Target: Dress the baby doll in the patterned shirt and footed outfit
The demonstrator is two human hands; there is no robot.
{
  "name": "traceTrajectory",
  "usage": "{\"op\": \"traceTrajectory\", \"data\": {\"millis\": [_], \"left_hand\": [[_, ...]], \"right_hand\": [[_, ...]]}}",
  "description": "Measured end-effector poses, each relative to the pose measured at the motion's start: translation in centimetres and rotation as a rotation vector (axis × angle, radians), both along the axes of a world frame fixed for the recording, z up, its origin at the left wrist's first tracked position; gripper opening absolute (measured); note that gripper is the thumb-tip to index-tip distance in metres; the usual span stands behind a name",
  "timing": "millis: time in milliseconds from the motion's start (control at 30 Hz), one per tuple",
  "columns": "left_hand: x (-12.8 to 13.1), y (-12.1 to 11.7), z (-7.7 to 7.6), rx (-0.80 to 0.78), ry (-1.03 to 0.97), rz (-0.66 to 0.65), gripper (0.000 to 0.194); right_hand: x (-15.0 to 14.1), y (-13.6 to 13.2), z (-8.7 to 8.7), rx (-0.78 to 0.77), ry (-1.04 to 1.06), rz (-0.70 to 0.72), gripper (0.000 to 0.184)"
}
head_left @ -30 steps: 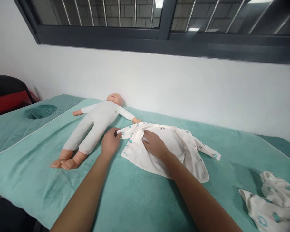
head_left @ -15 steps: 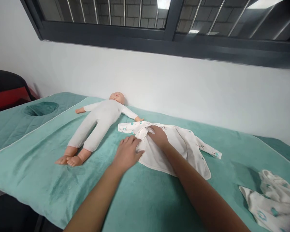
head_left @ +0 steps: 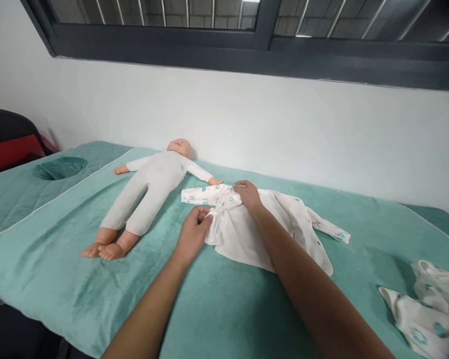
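Note:
A white baby shirt [head_left: 243,239] with teal print on its sleeves lies spread on the bed, one sleeve out to each side. My left hand [head_left: 193,230] pinches its left edge between thumb and fingers, just below the left sleeve. At the neckline my right hand [head_left: 250,198] has bent fingers on the cloth, gripping the collar area. Printed fabric shows between the two hands. A baby doll [head_left: 155,182] in a white bodysuit lies on its back to the left, one of its hands close to the shirt's left sleeve.
Another crumpled white printed garment [head_left: 430,319] lies at the right front. The bed carries a green cover [head_left: 217,309], with a round hole [head_left: 60,168] at the far left. Behind is a white wall [head_left: 247,129] under a barred window [head_left: 194,40]. A red and black object [head_left: 15,144] stands at left.
My left hand has gone from spread fingers to a pinch on the shirt's edge. My right hand has shifted slightly up at the collar. More of the printed left front is showing.

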State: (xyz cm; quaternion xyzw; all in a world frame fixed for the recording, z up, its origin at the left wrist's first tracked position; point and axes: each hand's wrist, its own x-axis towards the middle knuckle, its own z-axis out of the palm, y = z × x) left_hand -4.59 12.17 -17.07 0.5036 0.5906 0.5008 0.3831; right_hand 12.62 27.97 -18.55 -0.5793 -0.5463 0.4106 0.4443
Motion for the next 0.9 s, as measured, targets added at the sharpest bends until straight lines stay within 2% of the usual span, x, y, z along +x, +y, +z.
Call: {"op": "traceTrajectory", "data": {"millis": [100, 200, 267, 367, 500, 600, 733, 833, 900], "left_hand": [[-0.3, 0.0, 0.5, -0.103, -0.225, 0.005, 0.027], [-0.5, -0.1, 0.6, -0.104, -0.224, 0.003, 0.032], [-0.5, -0.1, 0.4, -0.090, -0.107, 0.018, 0.032], [-0.4, 0.0, -0.1, -0.022, 0.174, 0.051, 0.031], [-0.2, 0.2, -0.9, 0.104, 0.480, 0.057, 0.025], [-0.2, 0.3, -1.4, 0.198, 0.613, 0.025, 0.028], [-0.5, 0.4, -2.1, 0.257, 0.748, -0.019, 0.035], [-0.9, 0.4, -2.3, 0.306, 0.769, -0.018, 0.048], [-1.1, 0.2, -2.2, 0.355, 0.745, 0.014, 0.048]], "right_hand": [[0.1, 1.1, 0.0, -0.043, 0.071, 0.037, 0.020], [0.9, 1.3, 0.3, -0.066, 0.180, 0.109, 0.019], [1.7, 1.0, 0.6, -0.062, 0.264, 0.160, 0.024], [2.5, 0.4, 1.0, -0.037, 0.377, 0.216, 0.028], [1.9, -0.5, 0.9, 0.026, 0.458, 0.387, 0.033], [0.9, -0.8, 0.6, 0.154, 0.310, 0.473, 0.031], [-0.3, -1.3, -0.2, 0.351, -0.160, 0.391, 0.025], [-1.2, -2.8, -0.7, 0.407, -0.335, 0.323, 0.032], [-1.4, -4.4, -0.9, 0.436, -0.455, 0.312, 0.042]]}}
